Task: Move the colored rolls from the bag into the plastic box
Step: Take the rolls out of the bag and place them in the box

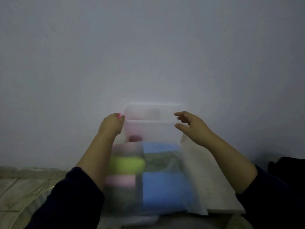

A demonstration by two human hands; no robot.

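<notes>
A translucent plastic box (153, 128) stands tilted near the wall, and a dark pink roll end (135, 138) shows through its lower left. My left hand (112, 125) grips the box's left edge. My right hand (189, 126) hovers at its right edge with the fingers spread; whether it touches is unclear. Below the box, blurred rolls lie in a clear bag (196, 207): a yellow-green roll (127, 163), a pink roll (120, 180), a large blue roll (165, 190), a second blue roll (160, 147) and a grey-green one (158, 160).
A plain white wall fills the background. A pale flat board (211, 176) lies to the right of the bag. A dark object (287, 164) sits at the far right. A tiled floor (19, 187) with crumpled clear plastic (33, 194) is at the lower left.
</notes>
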